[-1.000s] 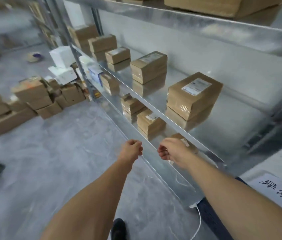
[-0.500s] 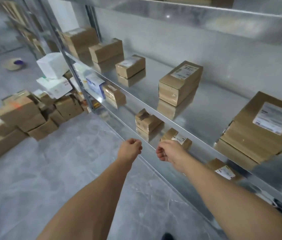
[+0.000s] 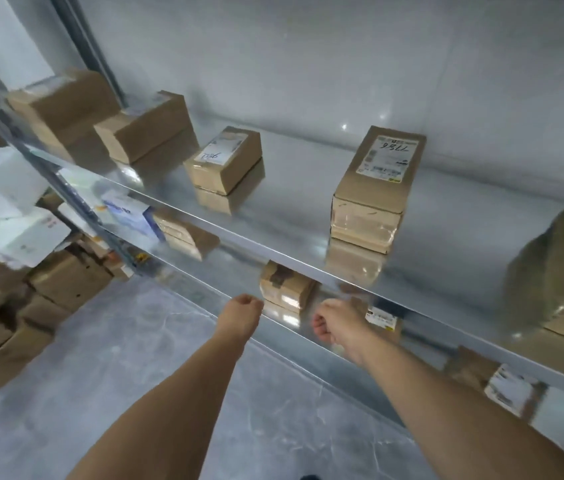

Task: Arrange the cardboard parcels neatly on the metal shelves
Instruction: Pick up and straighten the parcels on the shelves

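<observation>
Glossy metal shelf (image 3: 308,202) mirrors matt cardboard parcels (image 3: 374,188), seemingly tape-wrapped.

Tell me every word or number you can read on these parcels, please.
"6877", an uncertain reading and possibly upside down: handwritten on the label of the tall parcel.
Handwritten marks on the label of the small parcel: too unclear to read.
Printed lines on both labels, and the label of the lower-shelf parcel: too blurred.

Brown cardboard parcels (image 3: 370,199) with white labels, silver shelves (image 3: 446,216), grey floor (image 3: 128,358).
</observation>
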Demonstrator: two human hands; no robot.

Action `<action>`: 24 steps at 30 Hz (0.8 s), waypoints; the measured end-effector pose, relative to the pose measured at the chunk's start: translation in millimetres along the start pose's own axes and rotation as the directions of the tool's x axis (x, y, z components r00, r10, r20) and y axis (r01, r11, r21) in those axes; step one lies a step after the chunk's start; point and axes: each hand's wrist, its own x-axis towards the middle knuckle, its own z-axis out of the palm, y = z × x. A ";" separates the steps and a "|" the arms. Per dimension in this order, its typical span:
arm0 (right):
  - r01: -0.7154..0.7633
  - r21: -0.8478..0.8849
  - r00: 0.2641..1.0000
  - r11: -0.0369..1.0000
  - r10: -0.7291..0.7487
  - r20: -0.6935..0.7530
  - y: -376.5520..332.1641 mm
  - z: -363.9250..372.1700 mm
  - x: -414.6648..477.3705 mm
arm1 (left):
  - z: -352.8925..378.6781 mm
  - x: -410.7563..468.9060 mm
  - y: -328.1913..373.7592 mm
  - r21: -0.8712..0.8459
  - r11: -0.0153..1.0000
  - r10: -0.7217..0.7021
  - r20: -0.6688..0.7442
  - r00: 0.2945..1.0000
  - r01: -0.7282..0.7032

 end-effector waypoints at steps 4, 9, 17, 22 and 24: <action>-0.058 0.061 0.993 0.996 0.063 -0.096 18.4 18.0 45.1 | -0.5 67.3 -17.6 0.031 0.999 0.014 0.021 1.000 -0.014; 0.012 0.093 0.967 0.996 0.012 -0.255 41.3 43.2 113.3 | 30.2 139.1 -42.7 -0.001 0.992 0.121 0.193 0.974 -0.124; 0.232 0.181 0.849 0.956 -0.108 -0.518 74.0 37.0 168.9 | 120.8 174.7 -55.9 -0.121 0.947 0.320 0.349 0.881 -0.296; 0.179 0.227 0.850 0.957 -0.034 -0.526 88.1 7.3 153.6 | 143.5 164.9 -58.1 -0.104 0.945 0.326 0.337 0.883 -0.309; 0.131 0.220 0.882 0.967 -0.012 -0.471 88.0 8.3 151.3 | 137.9 163.8 -52.7 -0.092 0.948 0.319 0.285 0.904 -0.305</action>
